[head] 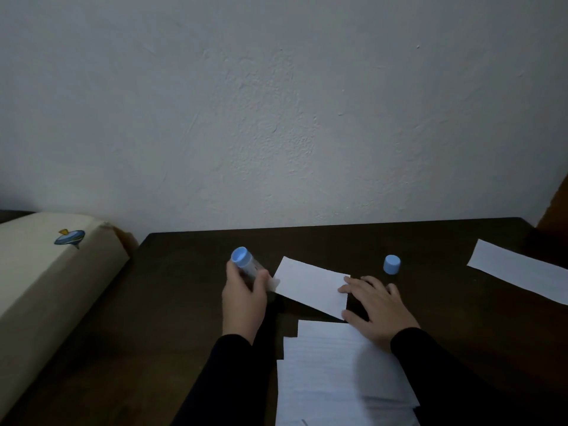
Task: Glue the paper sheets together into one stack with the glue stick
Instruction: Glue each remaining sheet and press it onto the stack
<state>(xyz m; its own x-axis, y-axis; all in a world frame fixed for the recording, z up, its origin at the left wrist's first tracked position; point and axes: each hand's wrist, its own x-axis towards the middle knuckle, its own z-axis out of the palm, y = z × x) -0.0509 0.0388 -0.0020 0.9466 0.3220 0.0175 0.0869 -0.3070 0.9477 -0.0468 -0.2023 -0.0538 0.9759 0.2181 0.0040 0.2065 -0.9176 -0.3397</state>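
Observation:
My left hand (244, 295) grips a glue stick (246, 262) with a blue end, tilted so its lower tip meets the left edge of a small white paper sheet (310, 285) on the dark table (190, 272). Fingers spread, my right hand (376, 305) lies flat, pressing down the sheet's right edge. The blue cap (391, 264) stands alone on the table just beyond my right hand. Near the table's front edge, a pile of several white sheets (332, 373) lies partly under my right wrist.
Another white sheet (519, 270) lies at the far right of the table. A cream padded object with a small blue picture (46, 272) lies to the left of the table. A white wall (276, 118) rises right behind the table.

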